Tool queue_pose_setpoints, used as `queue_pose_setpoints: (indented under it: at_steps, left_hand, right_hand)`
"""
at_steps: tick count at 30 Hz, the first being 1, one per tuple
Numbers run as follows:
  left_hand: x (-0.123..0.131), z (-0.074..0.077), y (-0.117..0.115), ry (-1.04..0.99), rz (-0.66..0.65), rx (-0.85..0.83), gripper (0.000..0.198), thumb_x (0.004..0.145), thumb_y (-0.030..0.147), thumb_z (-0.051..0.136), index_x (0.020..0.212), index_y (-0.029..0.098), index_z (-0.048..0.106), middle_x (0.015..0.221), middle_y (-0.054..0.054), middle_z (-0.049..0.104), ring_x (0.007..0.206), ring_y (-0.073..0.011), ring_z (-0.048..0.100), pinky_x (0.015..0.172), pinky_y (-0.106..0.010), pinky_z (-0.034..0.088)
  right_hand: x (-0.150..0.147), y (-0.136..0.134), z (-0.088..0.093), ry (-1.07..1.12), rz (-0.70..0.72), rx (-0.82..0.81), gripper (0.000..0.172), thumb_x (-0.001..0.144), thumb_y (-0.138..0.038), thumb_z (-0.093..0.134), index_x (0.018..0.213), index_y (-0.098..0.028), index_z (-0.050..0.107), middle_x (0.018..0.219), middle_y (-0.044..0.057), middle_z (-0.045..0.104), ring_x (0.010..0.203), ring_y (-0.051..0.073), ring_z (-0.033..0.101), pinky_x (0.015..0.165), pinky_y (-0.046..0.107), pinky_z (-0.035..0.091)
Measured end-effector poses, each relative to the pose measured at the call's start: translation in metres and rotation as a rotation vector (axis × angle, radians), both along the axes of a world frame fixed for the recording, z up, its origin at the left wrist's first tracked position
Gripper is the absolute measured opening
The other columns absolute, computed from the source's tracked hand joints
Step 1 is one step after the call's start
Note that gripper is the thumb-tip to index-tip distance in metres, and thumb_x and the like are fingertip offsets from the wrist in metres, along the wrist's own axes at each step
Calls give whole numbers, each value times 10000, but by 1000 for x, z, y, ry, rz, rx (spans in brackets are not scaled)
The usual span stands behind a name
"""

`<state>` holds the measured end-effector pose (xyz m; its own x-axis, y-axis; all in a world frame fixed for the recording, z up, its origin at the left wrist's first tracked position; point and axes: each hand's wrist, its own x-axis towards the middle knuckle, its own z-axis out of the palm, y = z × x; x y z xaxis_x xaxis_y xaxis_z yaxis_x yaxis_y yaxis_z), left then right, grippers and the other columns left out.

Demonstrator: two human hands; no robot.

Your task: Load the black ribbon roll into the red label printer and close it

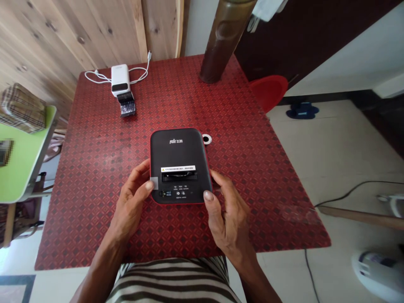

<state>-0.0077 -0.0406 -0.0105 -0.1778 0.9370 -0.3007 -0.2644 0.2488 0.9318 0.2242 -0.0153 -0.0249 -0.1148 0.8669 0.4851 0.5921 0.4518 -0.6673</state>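
A black box-like device (179,153) with a red rim, a white label and a slot lies near the middle of the red patterned table (104,189). My left hand (132,198) holds its lower left edge, thumb on top beside a small grey patch. On the lower right corner, my right hand (227,210) grips the device, its thumb on the edge and fingers at the side. A white ring-shaped piece (206,139) shows just past the device's right side.
Toward the back left are a white power bank (120,78) with a cable and a crumpled black strip (127,107). A tall brown bottle (219,46) stands at the back edge. Left is a green table (25,168) with a plaid bag (22,107); right, a red stool (269,90).
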Motion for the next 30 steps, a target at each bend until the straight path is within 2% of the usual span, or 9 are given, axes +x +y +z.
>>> queue_pose_setpoints:
  at_steps: [6, 13, 19, 24, 30]
  left_hand:
    - [1, 10, 3, 64, 8, -20, 454, 1024, 450, 832, 1459, 342, 764, 1534, -68, 784, 1429, -341, 727, 1234, -525, 571]
    - [5, 23, 9, 117, 18, -57, 478, 997, 426, 826, 1454, 299, 765, 1472, -90, 801, 1384, -343, 735, 1178, -516, 580]
    - [8, 23, 10, 72, 38, -57, 450, 1010, 402, 830, 1450, 315, 785, 1471, -63, 796, 1387, -321, 722, 1164, -474, 564]
    - [11, 22, 11, 81, 68, -48, 419, 995, 376, 845, 1403, 292, 799, 1438, -64, 814, 1365, -316, 732, 1191, -471, 541]
    - [11, 12, 4, 89, 62, -19, 502, 1041, 455, 812, 1518, 311, 751, 1500, -73, 791, 1426, -343, 700, 1217, -510, 527]
  right_hand:
    - [1, 1, -2, 22, 9, -20, 399, 1197, -408, 549, 1518, -207, 676, 1275, 142, 853, 1141, 287, 850, 949, 437, 725]
    - [2, -1, -7, 77, 48, -64, 477, 1223, -498, 487, 1567, -206, 642, 1324, 150, 826, 1188, 289, 832, 987, 437, 711]
    - [5, -5, -14, 117, 106, -143, 617, 1202, -650, 474, 1617, -210, 598, 1400, 164, 790, 1249, 315, 806, 1046, 482, 703]
    - [5, -7, -18, 141, 107, -162, 604, 1194, -644, 506, 1619, -226, 598, 1419, 167, 785, 1287, 334, 795, 1086, 519, 690]
    - [6, -5, -11, 156, 129, -228, 559, 1197, -607, 520, 1569, -207, 641, 1431, 176, 781, 1315, 330, 778, 1130, 524, 665]
